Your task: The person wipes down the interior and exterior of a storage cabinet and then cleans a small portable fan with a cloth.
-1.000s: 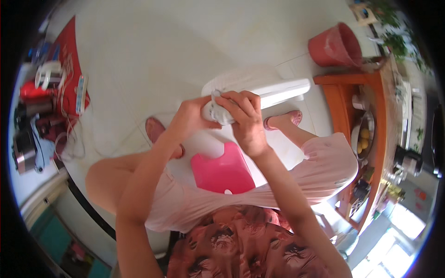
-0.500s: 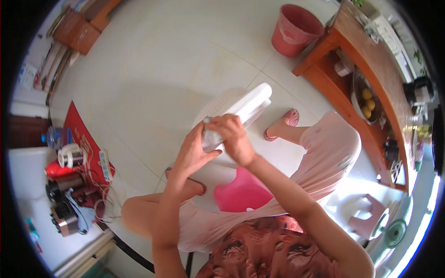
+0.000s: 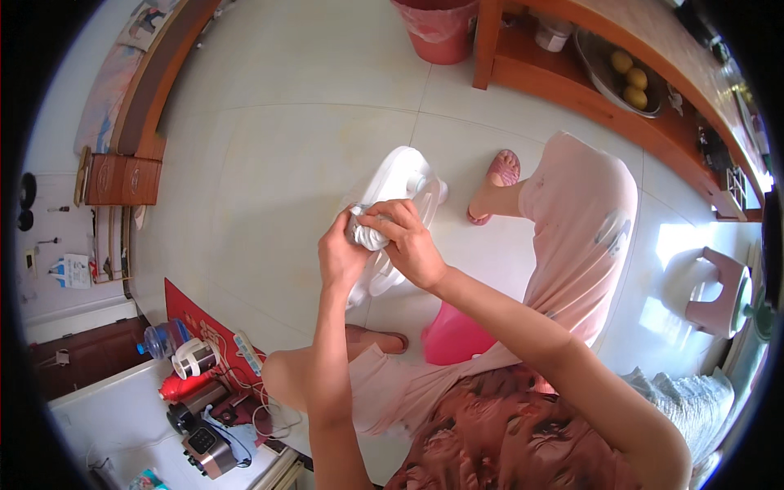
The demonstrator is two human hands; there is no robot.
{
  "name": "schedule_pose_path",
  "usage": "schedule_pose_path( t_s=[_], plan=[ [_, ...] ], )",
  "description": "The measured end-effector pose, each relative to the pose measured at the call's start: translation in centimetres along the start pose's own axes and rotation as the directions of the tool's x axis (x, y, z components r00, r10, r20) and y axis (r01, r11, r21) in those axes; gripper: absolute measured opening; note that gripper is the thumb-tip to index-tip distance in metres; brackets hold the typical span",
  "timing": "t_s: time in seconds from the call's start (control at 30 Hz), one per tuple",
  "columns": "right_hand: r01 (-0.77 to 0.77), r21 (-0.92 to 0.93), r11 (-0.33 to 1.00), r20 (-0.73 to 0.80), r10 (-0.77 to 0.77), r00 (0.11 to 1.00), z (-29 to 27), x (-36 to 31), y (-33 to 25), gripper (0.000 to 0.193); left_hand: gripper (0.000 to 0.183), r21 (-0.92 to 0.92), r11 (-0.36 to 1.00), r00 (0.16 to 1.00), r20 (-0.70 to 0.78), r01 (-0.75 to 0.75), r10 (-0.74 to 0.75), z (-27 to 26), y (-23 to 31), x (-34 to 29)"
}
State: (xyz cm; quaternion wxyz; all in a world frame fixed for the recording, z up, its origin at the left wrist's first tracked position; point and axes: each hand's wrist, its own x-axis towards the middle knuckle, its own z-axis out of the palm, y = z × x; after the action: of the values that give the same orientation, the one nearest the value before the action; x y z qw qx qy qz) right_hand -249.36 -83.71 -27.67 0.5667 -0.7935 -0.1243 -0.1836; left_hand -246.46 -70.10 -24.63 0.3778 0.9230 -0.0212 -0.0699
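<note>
My left hand (image 3: pixel 343 257) and my right hand (image 3: pixel 406 245) meet in front of me, both closed on a crumpled whitish-grey cloth (image 3: pixel 369 235). The fingers of my right hand press into the cloth from above, while my left hand cups its left side. Just beyond and under the hands is a white plastic object (image 3: pixel 398 173) with rounded edges and a ring-like part. My hands and the cloth cover much of it, and I cannot tell its kind or what supports it. Between my legs sits a bright pink plastic object (image 3: pixel 453 333), partly hidden by my right forearm and clothing.
A red bucket (image 3: pixel 441 37) stands far ahead, beside a wooden shelf unit (image 3: pixel 563 77) holding a metal bowl (image 3: pixel 600 77) of yellow fruit. At right is a pink stool (image 3: pixel 719 290). Cables and kitchen appliances (image 3: pixel 208 449) lie at the lower left near a red mat (image 3: pixel 192 306).
The view has swung, so the room sits differently in the picture. The white plastic object has turned and shows its ring-like part. Both hands still grip the cloth.
</note>
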Motion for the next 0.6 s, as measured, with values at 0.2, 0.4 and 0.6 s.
schedule_pose_path(
  t_s=[0.2, 0.4, 0.6],
  plan=[
    [0.155, 0.044, 0.987, 0.076, -0.158, 0.984, -0.2, -1.6, -2.2, 0.051, 0.059, -0.123, 0.987, 0.988, -0.129, -0.103, 0.087, -2.1, -2.4, -4.3],
    [0.31, 0.096, 0.946, 0.178, -0.323, 0.93, 3.2, -1.6, -4.4, 0.047, 0.062, -0.407, 0.911, 0.931, -0.355, -0.068, -0.089, -2.7, -6.7, -7.6],
    [0.359, 0.198, 0.912, 0.302, -0.405, 0.863, 4.6, -3.8, -5.6, 0.052, 0.065, -0.362, 0.915, 0.946, -0.319, -0.178, 0.057, -3.9, -6.2, -10.8]
  ],
)
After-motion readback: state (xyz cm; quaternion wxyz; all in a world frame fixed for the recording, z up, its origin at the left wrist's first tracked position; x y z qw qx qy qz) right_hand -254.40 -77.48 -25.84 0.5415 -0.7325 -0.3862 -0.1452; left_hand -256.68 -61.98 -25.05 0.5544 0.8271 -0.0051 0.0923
